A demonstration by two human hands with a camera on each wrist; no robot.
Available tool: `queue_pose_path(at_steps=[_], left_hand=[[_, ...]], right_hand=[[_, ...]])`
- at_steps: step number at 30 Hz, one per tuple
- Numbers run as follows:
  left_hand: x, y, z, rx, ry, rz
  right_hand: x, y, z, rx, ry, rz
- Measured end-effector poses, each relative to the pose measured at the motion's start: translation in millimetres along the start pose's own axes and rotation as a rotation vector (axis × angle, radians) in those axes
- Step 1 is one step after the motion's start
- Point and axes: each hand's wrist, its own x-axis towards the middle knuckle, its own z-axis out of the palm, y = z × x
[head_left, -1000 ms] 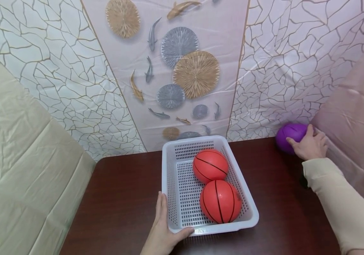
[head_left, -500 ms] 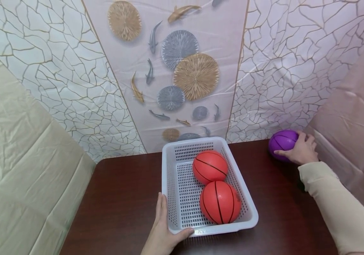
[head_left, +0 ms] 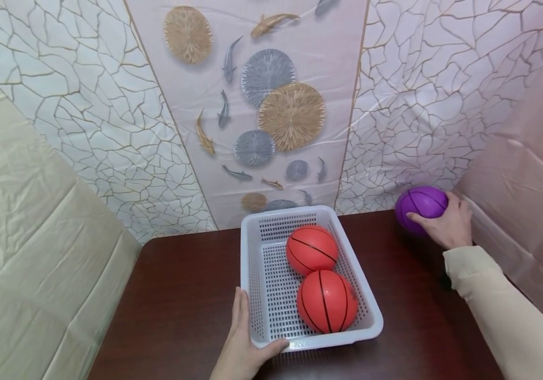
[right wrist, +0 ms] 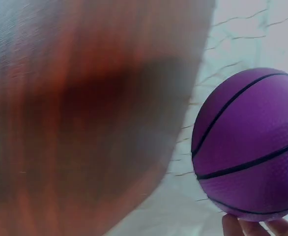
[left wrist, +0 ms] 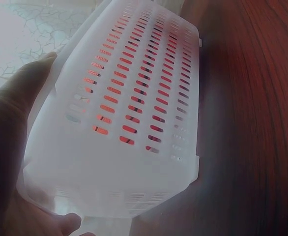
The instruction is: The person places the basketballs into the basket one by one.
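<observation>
My right hand (head_left: pixel 451 224) grips a small purple toy basketball (head_left: pixel 424 205) near the back right corner of the table, thumb on its near side and fingers round the right. In the right wrist view the purple ball (right wrist: pixel 249 145) shows black seams, with fingertips (right wrist: pixel 232 226) along its underside. At the near left corner of a white perforated plastic basket (head_left: pixel 326 341), my left hand (head_left: pixel 244 340) holds the rim, the thumb over the front edge and the fingers along the left side. Two red basketballs (head_left: pixel 311 249) (head_left: pixel 327 302) lie in the basket's right half.
The dark brown wooden table (head_left: pixel 181 295) ends at a patterned cloth backdrop (head_left: pixel 290 116). A beige cloth wall (head_left: pixel 38 221) rises on the left, and a pinkish one (head_left: pixel 528 190) stands close beside the right hand.
My right hand has closed round the purple ball and shifted it a little left, away from the corner, raising it slightly in the last half second. The left hand stays on the basket.
</observation>
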Motion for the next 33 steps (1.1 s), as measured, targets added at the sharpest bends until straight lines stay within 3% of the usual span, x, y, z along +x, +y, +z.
queue_pose_path(at_steps=[5, 12, 17, 23, 28, 33], left_hand=[[-0.6, -0.9, 0.0, 0.002, 0.013, 0.008], [0.1, -2.8, -0.5, 0.004, 0.024, 0.011], [0.4, -3.8, 0.6, -0.009, 0.02, 0.011], [0.2, -4.4, 0.4, -0.005, 0.017, 0.022], [0.5, -4.2, -0.2, 0.008, 0.031, 0.043], [-0.3, -3.9, -0.3, 0.01, 0.035, 0.053]], right_hand=[[0, -36, -8, 0.108, 0.048, -0.07], [-13, -117, -14, 0.251, 0.037, -0.248], [-31, -168, -9, 0.335, -0.03, -0.382], [-57, -213, 0, 0.385, -0.164, -0.517], [-81, -239, 9, 0.39, -0.266, -0.645], [-99, -250, 19, 0.377, -0.348, -0.741]])
